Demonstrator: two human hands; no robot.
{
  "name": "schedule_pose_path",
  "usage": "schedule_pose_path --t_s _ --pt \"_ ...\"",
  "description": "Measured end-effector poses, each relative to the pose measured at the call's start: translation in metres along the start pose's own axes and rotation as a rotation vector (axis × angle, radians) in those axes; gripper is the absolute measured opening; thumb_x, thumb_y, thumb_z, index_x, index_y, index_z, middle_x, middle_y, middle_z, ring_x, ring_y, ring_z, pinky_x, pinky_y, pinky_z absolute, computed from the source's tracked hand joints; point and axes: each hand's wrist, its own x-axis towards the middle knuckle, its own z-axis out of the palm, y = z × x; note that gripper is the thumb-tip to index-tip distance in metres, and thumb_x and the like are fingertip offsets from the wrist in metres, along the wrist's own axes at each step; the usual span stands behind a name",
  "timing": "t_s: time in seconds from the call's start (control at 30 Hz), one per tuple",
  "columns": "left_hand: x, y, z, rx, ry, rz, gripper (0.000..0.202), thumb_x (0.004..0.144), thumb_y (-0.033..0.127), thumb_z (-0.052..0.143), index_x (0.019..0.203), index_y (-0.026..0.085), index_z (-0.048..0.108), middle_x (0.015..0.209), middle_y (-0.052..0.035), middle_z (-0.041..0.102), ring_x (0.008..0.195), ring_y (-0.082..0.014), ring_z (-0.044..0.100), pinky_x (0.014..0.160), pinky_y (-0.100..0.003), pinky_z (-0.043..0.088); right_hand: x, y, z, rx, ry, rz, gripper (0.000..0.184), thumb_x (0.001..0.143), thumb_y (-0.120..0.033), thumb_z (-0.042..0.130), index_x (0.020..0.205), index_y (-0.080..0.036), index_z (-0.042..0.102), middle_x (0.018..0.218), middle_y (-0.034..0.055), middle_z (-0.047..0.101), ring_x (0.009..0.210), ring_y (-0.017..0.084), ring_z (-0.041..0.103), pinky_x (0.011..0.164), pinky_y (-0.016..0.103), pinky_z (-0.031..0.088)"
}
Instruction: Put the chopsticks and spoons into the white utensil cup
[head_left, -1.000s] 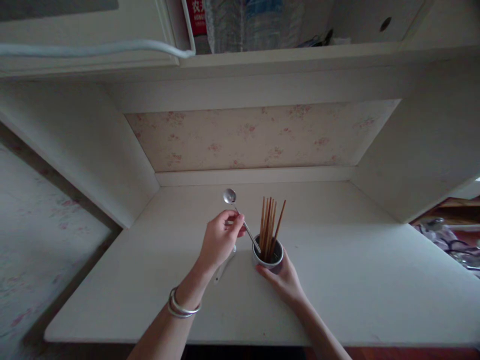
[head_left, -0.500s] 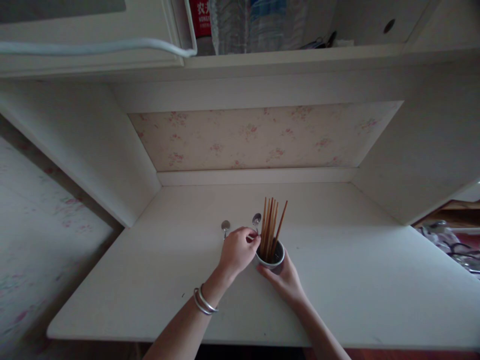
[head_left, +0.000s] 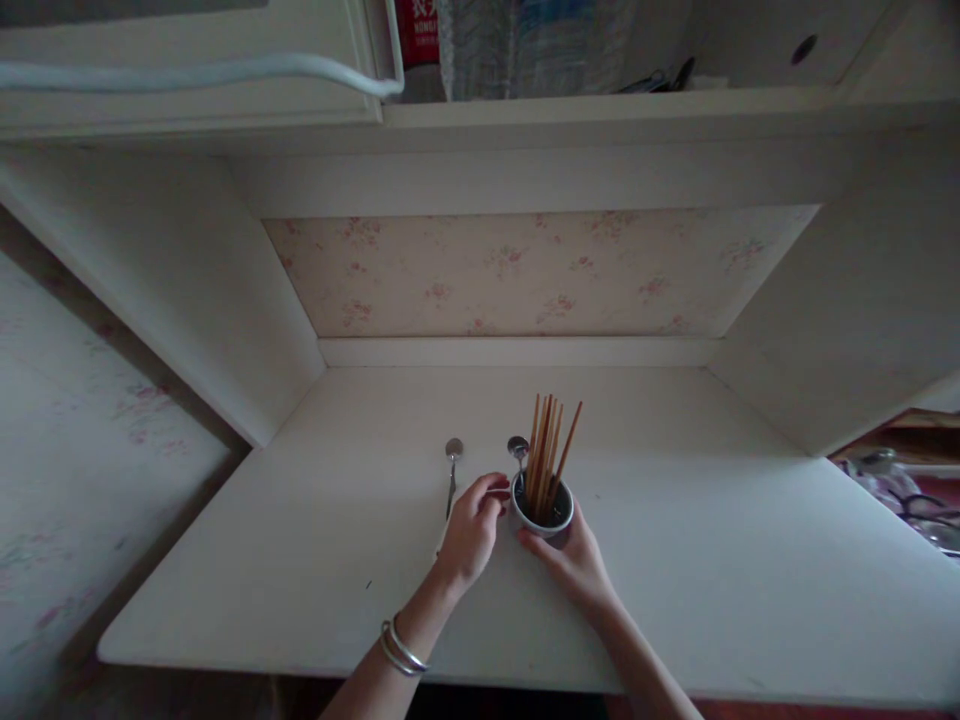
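on the tabletop (head_left: pixel 675 570), in the head view, the right hand (head_left: pixel 576 565) wraps the near side of the small cup (head_left: pixel 559 520) of chopsticks (head_left: pixel 553 440), steadying it. a spoon (head_left: pixel 517 447) stands bowl-up in the cup. the left hand (head_left: pixel 471 530) has its curled fingertips at the handle by the rim; whether it is pinching or has let go cannot be told. a second spoon (head_left: pixel 452 465) lies flat just to the left, and lifting it would call for a fine pinch on its thin handle. a second ago the left hand held the spoon raised, with only its handle tip at the rim.

The right hand (head_left: pixel 574 560) holds the cup (head_left: pixel 541 522) of chopsticks (head_left: pixel 551 440), left hand (head_left: pixel 472 530) just beside.
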Motion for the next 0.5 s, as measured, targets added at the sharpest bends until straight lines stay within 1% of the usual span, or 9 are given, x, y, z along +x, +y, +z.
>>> schedule_pose_path --t_s 0.07,0.13,0.17,0.23,0.3,0.4,0.5 --pt "-0.01 -0.013 0.003 -0.091 -0.052 0.022 0.044 0.08 0.007 0.046 0.119 0.02 0.061 0.125 -0.0087 0.066 0.114 -0.0216 0.063 0.098 -0.038 0.052 0.0 0.002 0.0 0.014 -0.004 0.011 0.076 0.072 -0.04 0.079 0.138 -0.022 0.046 0.126 0.0122 0.066 0.116 0.032 0.062 0.101 0.05 0.047" --pt "-0.019 -0.022 0.009 -0.092 -0.1 0.081 0.061 0.072 0.001 0.052 0.129 0.021 0.055 0.133 -0.0089 0.061 0.122 -0.0236 0.058 0.106 -0.041 0.046 0.0 0.004 -0.001 0.034 -0.019 0.022 0.075 0.073 -0.04 0.079 0.137 -0.022 0.045 0.127 0.0118 0.065 0.117 0.032 0.061 0.102 0.05 0.046" --pt "-0.022 -0.024 0.013 -0.071 -0.111 0.117 0.067 0.07 0.0 0.055 0.133 0.021 0.052 0.136 -0.0092 0.058 0.125 -0.0246 0.056 0.109 -0.042 0.043 0.0 0.005 -0.001 0.05 -0.032 0.028 0.075 0.073 -0.04 0.079 0.137 -0.023 0.045 0.127 0.0116 0.065 0.118 0.031 0.061 0.103 0.05 0.045" --pt "-0.025 -0.027 0.021 -0.024 -0.099 0.188 0.073 0.069 0.002 0.063 0.138 0.021 0.047 0.137 -0.0103 0.057 0.126 -0.0264 0.054 0.112 -0.044 0.039 0.001 0.006 -0.002 0.087 -0.062 0.036 0.075 0.074 -0.04 0.08 0.137 -0.023 0.043 0.128 0.0114 0.064 0.119 0.03 0.06 0.104 0.05 0.045" --pt "-0.023 -0.027 0.028 0.014 -0.066 0.23 0.074 0.07 0.007 0.069 0.138 0.021 0.046 0.135 -0.0111 0.058 0.125 -0.0281 0.054 0.111 -0.045 0.039 0.003 0.005 -0.004 0.113 -0.098 0.041 0.076 0.074 -0.039 0.08 0.138 -0.023 0.041 0.13 0.0115 0.063 0.121 0.03 0.059 0.106 0.05 0.043" --pt "-0.016 -0.023 0.034 0.053 -0.022 0.235 0.063 0.073 0.016 0.072 0.133 0.02 0.052 0.13 -0.011 0.061 0.119 -0.0292 0.057 0.107 -0.046 0.043 0.005 0.0 -0.01 0.098 -0.15 0.039 0.077 0.074 -0.039 0.079 0.139 -0.023 0.04 0.134 0.0117 0.06 0.126 0.029 0.055 0.109 0.049 0.04" --pt "-0.013 -0.017 0.032 0.096 -0.041 0.216 0.054 0.077 0.026 0.074 0.128 0.021 0.056 0.123 -0.0089 0.064 0.113 -0.0285 0.059 0.102 -0.046 0.046 0.002 -0.007 -0.018 0.026 -0.179 0.025 0.073 0.078 -0.041 0.076 0.14 -0.025 0.041 0.137 0.0108 0.057 0.129 0.029 0.051 0.111 0.05 0.037"
